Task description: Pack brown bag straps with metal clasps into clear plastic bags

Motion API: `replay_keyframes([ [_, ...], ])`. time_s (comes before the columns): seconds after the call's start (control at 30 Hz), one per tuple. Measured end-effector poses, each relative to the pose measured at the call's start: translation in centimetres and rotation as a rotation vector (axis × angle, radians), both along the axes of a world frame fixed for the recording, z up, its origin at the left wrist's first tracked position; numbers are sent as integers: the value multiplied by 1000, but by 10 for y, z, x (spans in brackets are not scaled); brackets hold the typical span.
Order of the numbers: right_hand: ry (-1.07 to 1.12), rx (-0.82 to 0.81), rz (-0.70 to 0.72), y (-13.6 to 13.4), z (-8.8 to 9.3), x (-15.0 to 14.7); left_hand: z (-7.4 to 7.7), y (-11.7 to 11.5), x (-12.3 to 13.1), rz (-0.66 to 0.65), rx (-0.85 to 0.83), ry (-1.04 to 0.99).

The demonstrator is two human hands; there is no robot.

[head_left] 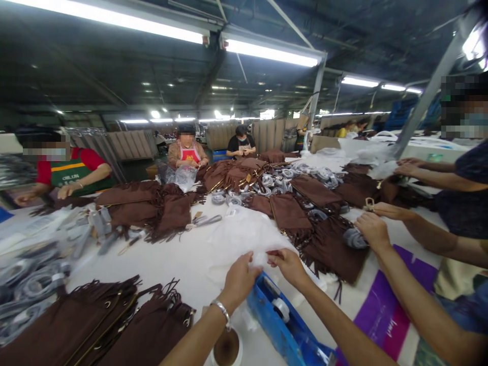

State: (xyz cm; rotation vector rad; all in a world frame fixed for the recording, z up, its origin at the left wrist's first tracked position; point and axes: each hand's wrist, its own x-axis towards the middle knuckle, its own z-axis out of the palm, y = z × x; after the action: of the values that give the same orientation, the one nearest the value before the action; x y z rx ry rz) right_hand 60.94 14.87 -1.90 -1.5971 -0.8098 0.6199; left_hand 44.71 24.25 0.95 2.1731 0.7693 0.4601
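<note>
My left hand (pixel 240 278), with a silver bracelet on the wrist, pinches the near edge of a thin clear plastic bag (pixel 244 236) that lies on the white table (pixel 171 259). My right hand (pixel 287 264) pinches the same edge just to the right, fingers closed. Below both hands stands a blue tape dispenser (pixel 280 317) with a roll of tape in it. A stack of brown fringed suede bags (pixel 95 320) lies at my near left.
More brown fringed bags (pixel 152 208) and coiled grey straps in plastic (pixel 290 175) cover the table's middle. A co-worker's hands (pixel 375 223) at my right handle a brown bag. Other people sit at the far side and left. A purple bag (pixel 385 305) lies at right.
</note>
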Motion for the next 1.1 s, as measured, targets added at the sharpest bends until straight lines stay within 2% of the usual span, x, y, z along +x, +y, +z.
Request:
replay_keyframes([
  [0.13,9,-1,43,6,3,-2,-7,3,12,69,7,3],
  [0.3,19,-29,30,4,3,-2,-14,11,14,133,14,-19],
  [0.43,39,-121,56,-3,2,-6,-17,13,15,172,9,-49],
  [0.53,-44,-206,80,-2,1,-9,-16,11,19,183,9,-72],
  [0.63,-94,-190,38,5,1,-10,-16,10,21,175,8,-90],
  [0.8,-77,-183,56,6,2,-5,-21,18,18,123,-8,-86],
  [1.0,-200,-230,3,-15,3,7,-26,19,10,111,71,-38],
  [1.1,-388,-254,44,-22,7,8,-17,7,6,71,253,-23],
])
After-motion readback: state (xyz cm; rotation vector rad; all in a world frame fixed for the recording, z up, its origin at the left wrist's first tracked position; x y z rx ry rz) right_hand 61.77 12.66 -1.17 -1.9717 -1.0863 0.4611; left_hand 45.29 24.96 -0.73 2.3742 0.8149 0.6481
